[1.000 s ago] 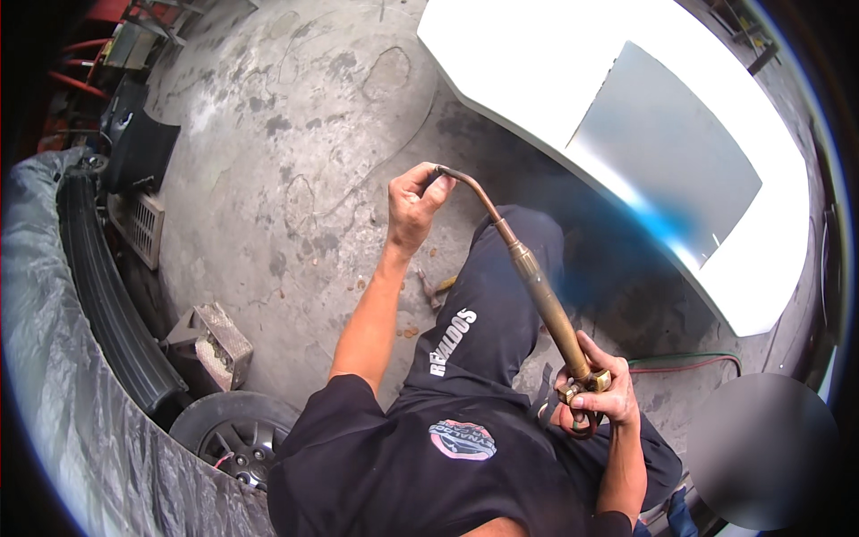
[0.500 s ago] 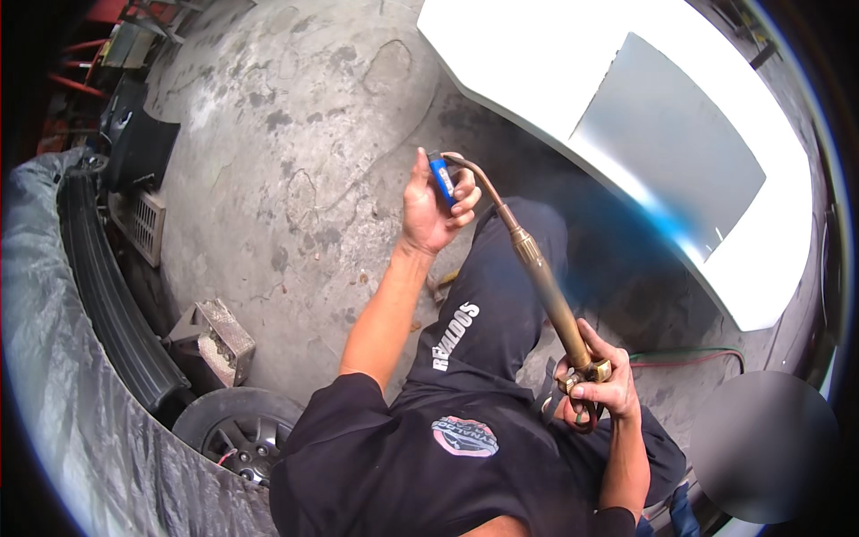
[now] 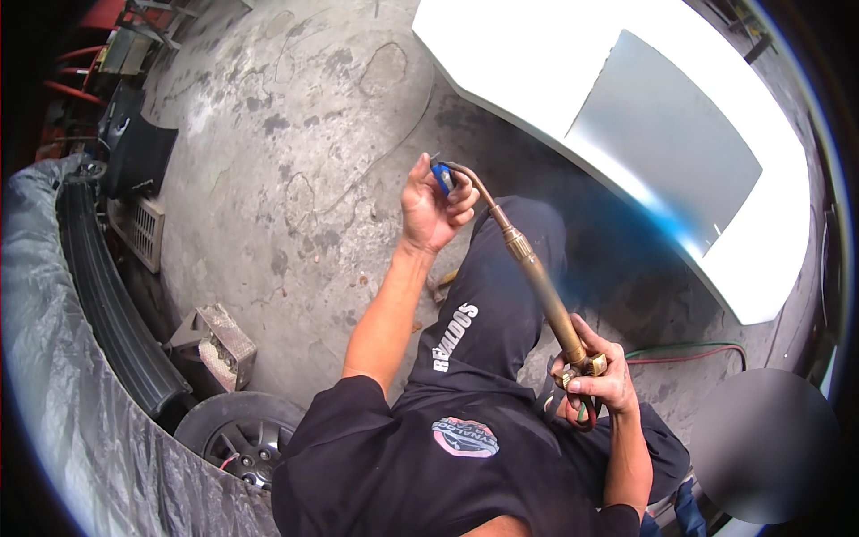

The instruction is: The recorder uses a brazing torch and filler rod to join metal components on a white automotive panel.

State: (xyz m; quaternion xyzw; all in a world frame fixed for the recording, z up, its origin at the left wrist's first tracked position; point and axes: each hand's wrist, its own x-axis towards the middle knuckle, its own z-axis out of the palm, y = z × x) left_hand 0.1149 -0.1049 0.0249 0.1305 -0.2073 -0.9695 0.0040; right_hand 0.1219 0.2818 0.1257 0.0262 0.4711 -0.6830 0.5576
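Note:
My right hand (image 3: 605, 369) is closed around the valve end of a brass gas torch (image 3: 548, 291), which slants up and to the left. The torch's thin bent copper tube curves over to my left hand (image 3: 431, 208). A blue lighter (image 3: 443, 177) is gripped in that left hand, its top right beside the torch tip. No flame can be made out at the tip. Red and green hoses (image 3: 689, 353) run to the right behind my right hand.
A large white panel (image 3: 501, 54) with a grey middle lies at the upper right. On the left are a plastic-covered bumper (image 3: 116, 295), a wheel (image 3: 246, 443), a metal block (image 3: 225, 349) and a dark curved part (image 3: 143, 148). The concrete floor (image 3: 295, 161) is stained.
The blue lighter has tilted and turned slightly in my left hand, so less of its body shows. My right hand and the torch have shifted only a little to the left.

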